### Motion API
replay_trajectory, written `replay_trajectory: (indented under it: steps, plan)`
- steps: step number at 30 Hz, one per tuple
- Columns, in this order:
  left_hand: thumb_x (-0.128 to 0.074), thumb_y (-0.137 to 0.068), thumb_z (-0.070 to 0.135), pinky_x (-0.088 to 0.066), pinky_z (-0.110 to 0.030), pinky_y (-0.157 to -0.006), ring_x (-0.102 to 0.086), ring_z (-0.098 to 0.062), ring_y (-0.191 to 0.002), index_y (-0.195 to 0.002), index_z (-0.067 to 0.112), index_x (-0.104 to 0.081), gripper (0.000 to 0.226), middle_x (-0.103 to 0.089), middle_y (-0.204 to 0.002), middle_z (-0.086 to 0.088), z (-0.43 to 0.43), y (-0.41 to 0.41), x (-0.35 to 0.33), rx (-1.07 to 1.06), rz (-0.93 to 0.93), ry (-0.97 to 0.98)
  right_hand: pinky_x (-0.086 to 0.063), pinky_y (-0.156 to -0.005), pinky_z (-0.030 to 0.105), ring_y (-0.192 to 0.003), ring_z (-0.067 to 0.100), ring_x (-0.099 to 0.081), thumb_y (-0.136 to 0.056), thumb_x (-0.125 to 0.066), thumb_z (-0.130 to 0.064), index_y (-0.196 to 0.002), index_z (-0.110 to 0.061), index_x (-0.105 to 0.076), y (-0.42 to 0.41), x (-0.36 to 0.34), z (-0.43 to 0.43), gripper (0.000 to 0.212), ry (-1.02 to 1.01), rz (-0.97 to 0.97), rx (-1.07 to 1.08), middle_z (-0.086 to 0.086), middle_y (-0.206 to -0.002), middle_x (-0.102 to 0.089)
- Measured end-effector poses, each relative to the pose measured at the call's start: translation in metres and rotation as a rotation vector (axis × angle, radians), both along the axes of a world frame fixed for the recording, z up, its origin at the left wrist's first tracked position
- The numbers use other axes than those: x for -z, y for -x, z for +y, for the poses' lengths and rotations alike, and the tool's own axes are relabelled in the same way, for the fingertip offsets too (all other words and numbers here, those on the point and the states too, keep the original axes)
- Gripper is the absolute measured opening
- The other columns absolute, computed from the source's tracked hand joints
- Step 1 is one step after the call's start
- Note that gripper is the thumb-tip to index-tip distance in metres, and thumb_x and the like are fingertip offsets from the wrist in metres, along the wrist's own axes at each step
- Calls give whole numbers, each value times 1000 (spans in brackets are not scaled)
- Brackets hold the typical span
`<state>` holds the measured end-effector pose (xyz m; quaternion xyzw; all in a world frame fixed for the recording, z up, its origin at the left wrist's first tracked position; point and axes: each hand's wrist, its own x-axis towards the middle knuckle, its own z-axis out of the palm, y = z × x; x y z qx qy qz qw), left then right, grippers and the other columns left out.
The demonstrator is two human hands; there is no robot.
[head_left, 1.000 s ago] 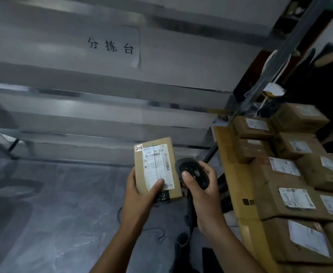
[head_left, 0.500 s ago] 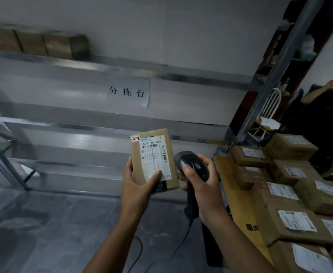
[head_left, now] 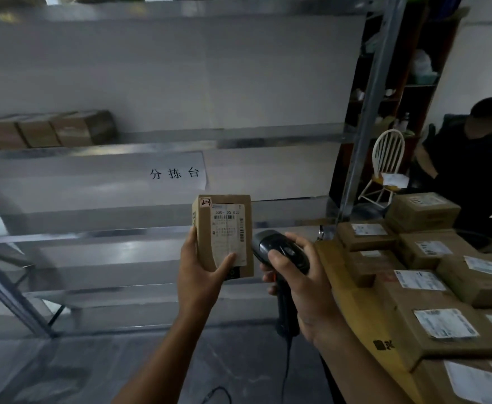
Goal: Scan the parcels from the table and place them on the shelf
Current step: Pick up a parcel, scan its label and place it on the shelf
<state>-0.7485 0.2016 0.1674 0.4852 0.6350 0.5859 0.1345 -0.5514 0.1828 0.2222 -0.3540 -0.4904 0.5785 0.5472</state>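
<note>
A: left side pose?
B: left grip holds the parcel upright, label towards the camera. Thumb pressed on the label's lower edge, fingers wrapped behind the box's left side. Forearm comes up from bottom centre, palm turned inward
A: so clamped on the box
B: yes, clamped on its lower half
A: right side?
B: right grip closed round the scanner, thumb lying on top of the head, fingers curled round the handle. Forearm enters from bottom right. Scanner head sits just beside the parcel's lower right edge; touching or not, cannot tell. Its cable hangs down from the handle
A: where's the parcel relative to the shelf?
B: in the air in front of the shelf, just below the paper sign, left of the surface. Small handwritten tag on its top left corner
A: other stock?
B: labelled boxes packed together on the surface at right. Row of brown boxes on a higher shelf level, far left
A: background?
B: white chair and a seated person behind the surface, far right
</note>
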Motion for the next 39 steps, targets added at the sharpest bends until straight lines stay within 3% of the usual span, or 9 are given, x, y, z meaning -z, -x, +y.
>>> replay_trajectory:
  steps: [2,10,24,27,30,34,36,39]
  plan:
    - [-87,-79,37,-60,-32,-91,-52,-10,-128,-153,44,-27,95,-46,-141,14,2,-5,-1,-9,26,-10,-58,-67,35,-79,27,-72,-79,-79,-38,-126,-31,-60,-5,3,0,51,11,-3,-2,15,-99,-78]
    - [-88,-77,41,-62,-46,-91,-54,-13,-130,-154,41,-29,97,-49,-145,9,7,-24,9,-50,55,25,-56,-61,31,-73,24,-68,-79,-77,-35,-124,-28,-61,-26,9,7,48,61,45,-12,15,-91,-78]
    - [-88,-76,41,-61,-46,-90,-51,-16,-131,-156,39,-28,100,-47,-148,9,18,-67,29,-70,124,88,-56,-63,33,-76,26,-69,-76,-81,-38,-126,-27,-63,-66,30,25,55,125,91,-35,19,-95,-76]
    - [-87,-77,42,-63,-41,-87,-54,-13,-128,-155,42,-27,98,-49,-146,10,15,-85,32,-11,3,104,-56,-63,34,-78,25,-69,-70,-84,-46,-128,-28,-61,-77,37,28,65,156,81,-1,19,-98,-77]
    - [-86,-77,42,-64,-41,-86,-62,-15,-124,-153,41,-31,94,-55,-138,10,4,-108,42,60,-194,123,-56,-68,37,-81,25,-70,-78,-81,-39,-129,-31,-59,-94,55,32,56,179,40,42,18,-101,-77]
    - [-89,-75,52,-64,-42,-87,-65,-10,-120,-149,40,-37,91,-61,-133,14,-12,-143,64,71,-301,180,-57,-68,32,-83,23,-71,-88,-83,-31,-131,-29,-58,-122,89,29,50,222,-16,133,11,-103,-77]
    - [-88,-68,61,-63,-45,-87,-65,-9,-120,-147,40,-40,95,-62,-133,14,-19,-158,78,74,-354,237,-58,-73,26,-93,16,-73,-91,-82,-26,-131,-31,-58,-136,108,25,47,258,-41,179,2,-109,-77]
    - [-87,-67,62,-64,-47,-85,-66,-16,-121,-146,39,-41,94,-63,-134,10,-29,-177,100,92,-402,322,-59,-86,24,-110,4,-70,-84,-85,-40,-134,-33,-57,-156,136,19,58,308,-94,227,-9,-124,-72]
